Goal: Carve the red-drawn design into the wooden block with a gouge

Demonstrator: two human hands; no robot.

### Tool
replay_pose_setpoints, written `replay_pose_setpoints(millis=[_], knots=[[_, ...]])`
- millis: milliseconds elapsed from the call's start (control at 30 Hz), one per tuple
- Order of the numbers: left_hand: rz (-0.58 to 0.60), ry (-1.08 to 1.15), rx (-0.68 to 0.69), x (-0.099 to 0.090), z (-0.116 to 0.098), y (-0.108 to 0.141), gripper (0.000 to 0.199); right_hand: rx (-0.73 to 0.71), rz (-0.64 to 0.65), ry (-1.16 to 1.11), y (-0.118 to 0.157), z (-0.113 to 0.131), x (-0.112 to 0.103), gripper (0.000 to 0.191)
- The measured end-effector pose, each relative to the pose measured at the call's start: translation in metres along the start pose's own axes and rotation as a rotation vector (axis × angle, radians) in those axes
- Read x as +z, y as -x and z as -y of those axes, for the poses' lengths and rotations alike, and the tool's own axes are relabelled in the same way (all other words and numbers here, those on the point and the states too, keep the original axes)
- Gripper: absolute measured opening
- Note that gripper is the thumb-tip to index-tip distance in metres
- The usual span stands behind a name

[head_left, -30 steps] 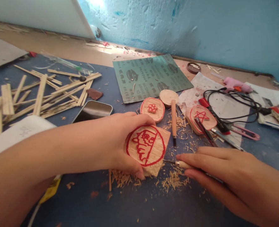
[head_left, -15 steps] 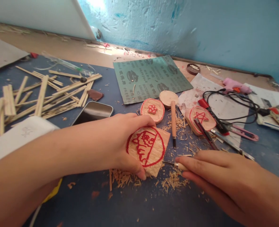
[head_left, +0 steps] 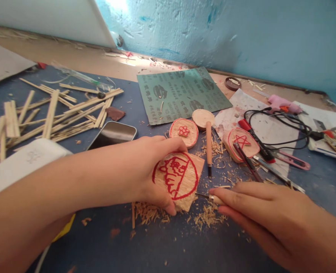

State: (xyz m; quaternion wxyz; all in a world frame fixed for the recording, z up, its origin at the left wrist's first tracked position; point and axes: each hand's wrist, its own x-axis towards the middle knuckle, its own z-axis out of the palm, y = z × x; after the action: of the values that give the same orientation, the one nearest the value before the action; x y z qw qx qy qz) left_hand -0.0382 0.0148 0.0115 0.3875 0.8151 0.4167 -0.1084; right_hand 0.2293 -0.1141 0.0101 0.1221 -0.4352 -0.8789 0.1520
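My left hand grips a square wooden block by its left side, thumb at the near edge and fingers over the far one. A red outlined figure inside a red ring is carved in relief on its top. In my right hand is a wood carving tool, its thin metal blade reaching the block's lower right edge. Most of the tool's handle is hidden by the fingers. Wood shavings lie below the blade and under the block. A second carving tool rests just beyond, tip toward me.
Behind the block lie round wood pieces with a red flower and a red star, plus green sandpaper. Wooden sticks and a phone-like dark slab are left. A pink glue gun and pink cutter lie right.
Almost nothing differs. The blade stays at the block's edge and my right hand has shifted very slightly; the left hand keeps its hold.
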Motion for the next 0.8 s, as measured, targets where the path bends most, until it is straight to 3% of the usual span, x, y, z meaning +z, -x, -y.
replay_pose_setpoints(millis=[100,200,367,467,567,700,800], knots=[[0.004,0.017,0.005,0.001,0.001,0.0,0.09,-0.112,-0.011,0.159,0.004,-0.001,-0.002,0.046],[-0.004,0.011,0.007,0.001,0.001,0.0,0.094,-0.138,-0.018,0.173,0.003,0.0,-0.004,0.047],[-0.008,-0.024,-0.008,0.001,0.0,0.001,0.101,0.089,-0.033,-0.097,-0.008,0.007,-0.001,0.041],[0.01,-0.025,-0.015,0.0,-0.001,0.0,0.098,0.134,-0.032,-0.153,-0.009,0.008,0.001,0.042],[0.017,-0.013,-0.013,-0.001,-0.002,0.001,0.097,0.05,-0.007,-0.054,-0.002,0.004,0.001,0.035],[0.007,-0.01,-0.011,0.0,-0.001,0.001,0.095,-0.153,-0.035,0.232,0.007,-0.001,-0.002,0.044],[-0.004,-0.002,0.005,0.002,0.001,0.001,0.097,-0.235,-0.043,0.308,0.006,-0.004,-0.005,0.043]])
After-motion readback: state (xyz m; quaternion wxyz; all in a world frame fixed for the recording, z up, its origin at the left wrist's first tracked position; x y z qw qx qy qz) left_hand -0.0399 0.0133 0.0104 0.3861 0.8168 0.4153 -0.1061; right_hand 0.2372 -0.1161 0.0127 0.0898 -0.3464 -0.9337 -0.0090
